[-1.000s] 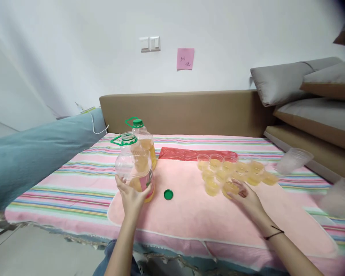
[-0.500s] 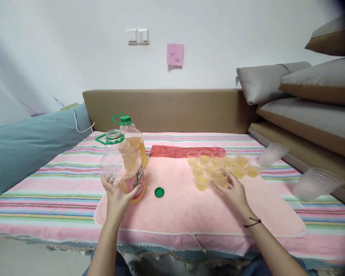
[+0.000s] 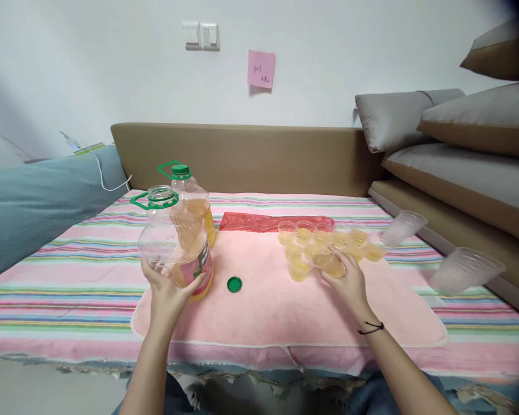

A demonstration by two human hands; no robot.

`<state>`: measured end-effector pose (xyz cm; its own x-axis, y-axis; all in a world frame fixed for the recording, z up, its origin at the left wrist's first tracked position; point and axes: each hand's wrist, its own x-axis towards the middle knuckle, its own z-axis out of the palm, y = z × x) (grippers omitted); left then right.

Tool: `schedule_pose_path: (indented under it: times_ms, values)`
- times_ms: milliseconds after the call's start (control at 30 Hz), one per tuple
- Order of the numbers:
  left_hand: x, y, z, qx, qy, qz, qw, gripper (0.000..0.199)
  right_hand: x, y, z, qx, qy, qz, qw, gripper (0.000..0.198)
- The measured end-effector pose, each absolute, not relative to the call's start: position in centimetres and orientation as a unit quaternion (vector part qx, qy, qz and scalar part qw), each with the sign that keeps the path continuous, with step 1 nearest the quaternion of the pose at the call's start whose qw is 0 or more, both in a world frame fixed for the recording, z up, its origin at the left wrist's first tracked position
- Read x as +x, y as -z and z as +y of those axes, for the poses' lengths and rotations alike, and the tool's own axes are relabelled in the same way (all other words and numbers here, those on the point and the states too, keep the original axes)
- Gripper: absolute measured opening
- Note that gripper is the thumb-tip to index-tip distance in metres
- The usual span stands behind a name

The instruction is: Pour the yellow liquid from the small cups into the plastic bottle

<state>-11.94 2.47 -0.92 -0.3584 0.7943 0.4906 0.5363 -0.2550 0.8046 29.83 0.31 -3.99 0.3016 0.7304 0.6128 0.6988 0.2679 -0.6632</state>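
Note:
My left hand (image 3: pixel 169 297) is wrapped around the lower side of a large clear bottle (image 3: pixel 155 239) with a green carry ring. This bottle stands upright, uncapped, with yellowish liquid low inside. Behind it is a second bottle (image 3: pixel 205 212), capped in green and fuller. On the right, the fingers of my right hand (image 3: pixel 349 281) grip a clear plastic cup (image 3: pixel 325 262) of yellow liquid, tilted a little to the left. It is at the front of a cluster of similar filled cups (image 3: pixel 299 270). A green bottle cap (image 3: pixel 234 284) lies between my hands.
Pink cloth mat (image 3: pixel 259 323) lies over a striped sheet. Behind the cups is a red plastic bag (image 3: pixel 246 222). Two stacks of nested clear cups, a near stack (image 3: pixel 465 272) and a far stack (image 3: pixel 404 229), lie on their sides by piled cushions (image 3: pixel 462 170) at the right.
The cup in my right hand has tilted and appears slightly lifted. My left hand keeps its hold on the open bottle. The whole view has shifted slightly.

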Motion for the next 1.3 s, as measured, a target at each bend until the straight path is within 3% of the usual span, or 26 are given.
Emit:
schedule_pose_path:
  times_ms: [1300]
  values:
    - [-11.7,0.7,2.2,0.561,-0.56,0.598,0.119,0.15,29.2,3.0,-0.3,-0.624,0.168,-0.622,0.443,0.048]
